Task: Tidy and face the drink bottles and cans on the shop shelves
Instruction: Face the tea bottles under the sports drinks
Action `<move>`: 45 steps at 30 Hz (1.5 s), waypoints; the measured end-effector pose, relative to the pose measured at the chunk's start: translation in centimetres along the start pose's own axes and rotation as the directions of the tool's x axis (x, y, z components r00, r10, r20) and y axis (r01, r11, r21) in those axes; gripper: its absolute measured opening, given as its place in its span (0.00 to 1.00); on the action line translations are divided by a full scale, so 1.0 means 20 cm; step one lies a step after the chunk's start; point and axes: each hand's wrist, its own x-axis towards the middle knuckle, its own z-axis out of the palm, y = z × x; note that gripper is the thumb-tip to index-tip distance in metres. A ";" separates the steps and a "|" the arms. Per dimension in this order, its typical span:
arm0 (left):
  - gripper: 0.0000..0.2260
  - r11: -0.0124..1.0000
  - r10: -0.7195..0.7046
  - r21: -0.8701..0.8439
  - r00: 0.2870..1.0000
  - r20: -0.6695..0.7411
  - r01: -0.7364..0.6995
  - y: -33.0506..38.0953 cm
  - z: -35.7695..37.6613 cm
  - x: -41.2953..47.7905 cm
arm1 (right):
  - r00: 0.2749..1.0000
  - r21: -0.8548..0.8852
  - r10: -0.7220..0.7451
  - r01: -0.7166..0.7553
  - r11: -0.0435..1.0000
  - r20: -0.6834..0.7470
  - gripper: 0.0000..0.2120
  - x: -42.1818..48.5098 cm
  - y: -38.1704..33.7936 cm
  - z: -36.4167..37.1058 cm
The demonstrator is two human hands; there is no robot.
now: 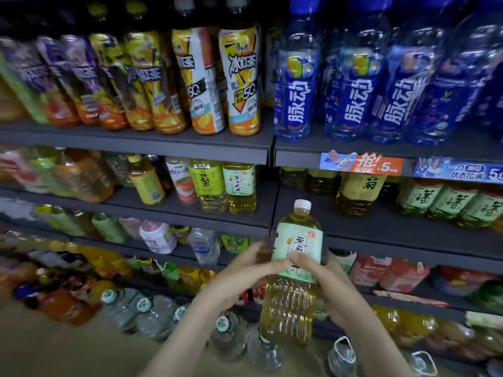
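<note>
I observe dark grey shelves in several tiers, filling my view from top to bottom. Two bays meet at a vertical joint near centre. On the right bay's upper edge hang an orange-and-blue promotional strip and, beside it, a blue strip. The floor, lower left, is plain tan. Lighting is dim; the top tier lies in shadow.

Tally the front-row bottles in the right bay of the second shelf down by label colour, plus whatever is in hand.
Green-label bottles: 3
Yellow-label bottle: 1
Held bottle, green label, gripped by left hand and right hand: 1
Total: 5
</note>
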 end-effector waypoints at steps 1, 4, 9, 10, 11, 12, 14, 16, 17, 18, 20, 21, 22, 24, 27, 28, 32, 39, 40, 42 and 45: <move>0.28 1.000 -0.026 -0.010 0.998 0.058 0.026 0.00 -0.04 -0.01 | 0.999 -0.009 0.013 -0.013 1.000 0.034 0.24 -0.01 0.00 0.05; 0.23 0.997 -0.078 0.017 0.990 0.113 0.077 -0.03 -0.17 -0.01 | 0.998 -0.100 0.050 -0.045 0.994 0.049 0.16 0.03 0.00 0.17; 0.31 0.996 -0.084 0.051 0.986 0.141 0.078 -0.10 -0.45 0.04 | 0.995 -0.256 0.094 -0.081 0.963 0.038 0.30 0.17 -0.01 0.37; 0.28 0.995 -0.085 0.067 0.984 0.154 0.076 -0.13 -0.51 0.06 | 0.998 -0.283 0.062 -0.062 0.957 -0.008 0.32 0.19 -0.02 0.40; 0.26 0.993 -0.090 0.087 0.981 0.171 0.076 -0.15 -0.56 0.07 | 0.997 -0.290 0.014 -0.036 0.956 -0.077 0.31 0.23 -0.02 0.43; 0.25 0.991 -0.090 0.115 0.979 0.185 0.069 -0.17 -0.60 0.09 | 0.989 -0.297 -0.033 -0.012 0.955 -0.147 0.30 0.26 -0.02 0.45; 0.28 0.979 -0.074 0.202 0.970 0.232 0.026 -0.23 -0.65 0.12 | 0.969 -0.385 -0.107 0.015 0.923 -0.220 0.28 0.31 -0.01 0.48; 0.31 0.960 -0.074 0.279 0.952 0.298 -0.012 -0.31 -0.66 0.16 | 0.956 -0.503 -0.134 -0.016 0.864 -0.260 0.21 0.34 0.04 0.49; 0.32 0.949 -0.082 0.314 0.945 0.318 -0.023 -0.35 -0.65 0.17 | 0.946 -0.540 -0.144 -0.038 0.841 -0.290 0.16 0.34 0.09 0.49; 0.33 0.939 -0.087 0.343 0.939 0.333 -0.035 -0.40 -0.62 0.18 | 0.935 -0.568 -0.154 -0.059 0.821 -0.319 0.13 0.32 0.13 0.49; 0.36 0.928 -0.089 0.369 0.924 0.373 -0.059 -0.51 -0.54 0.20 | 0.916 -0.604 -0.161 -0.104 0.790 -0.368 0.10 0.27 0.25 0.46; 0.36 0.928 -0.097 0.367 0.915 0.391 -0.059 -0.57 -0.50 0.20 | 0.911 -0.613 -0.146 -0.133 0.779 -0.385 0.10 0.24 0.33 0.45; 0.36 0.928 -0.112 0.370 0.906 0.409 -0.053 -0.64 -0.46 0.22 | 0.911 -0.622 -0.125 -0.163 0.766 -0.393 0.10 0.21 0.42 0.44; 0.35 0.914 -0.138 0.402 0.880 0.454 -0.064 -0.78 -0.35 0.26 | 0.915 -0.643 -0.089 -0.205 0.738 -0.393 0.13 0.16 0.65 0.42; 0.36 0.829 -0.229 0.553 0.851 0.473 -0.085 -1.03 -0.18 0.36 | 0.907 -0.638 -0.012 -0.286 0.715 -0.421 0.18 0.15 1.08 0.35; 0.35 0.802 -0.279 0.594 0.847 0.452 -0.052 -1.14 -0.12 0.40 | 0.891 -0.627 0.006 -0.325 0.708 -0.454 0.18 0.16 1.22 0.31; 0.23 0.713 -0.424 0.692 0.857 0.294 0.115 -1.66 0.07 0.61 | 0.846 -0.635 0.098 -0.465 0.617 -0.524 0.21 0.31 1.82 0.10; 0.16 0.509 -0.536 0.850 0.823 0.188 0.138 -2.50 0.27 0.92 | 0.784 -0.610 0.295 -0.613 0.502 -0.546 0.22 0.64 2.85 -0.14; 0.15 0.495 -0.542 0.857 0.822 0.177 0.142 -2.59 0.27 0.95 | 0.771 -0.590 0.316 -0.630 0.506 -0.553 0.22 0.68 2.96 -0.16; 0.14 0.486 -0.547 0.859 0.823 0.154 0.162 -2.73 0.27 0.99 | 0.750 -0.551 0.354 -0.655 0.517 -0.559 0.22 0.75 3.13 -0.17; 0.12 0.486 -0.560 0.852 0.818 0.132 0.195 -2.87 0.27 1.04 | 0.716 -0.488 0.381 -0.686 0.539 -0.586 0.22 0.81 3.31 -0.18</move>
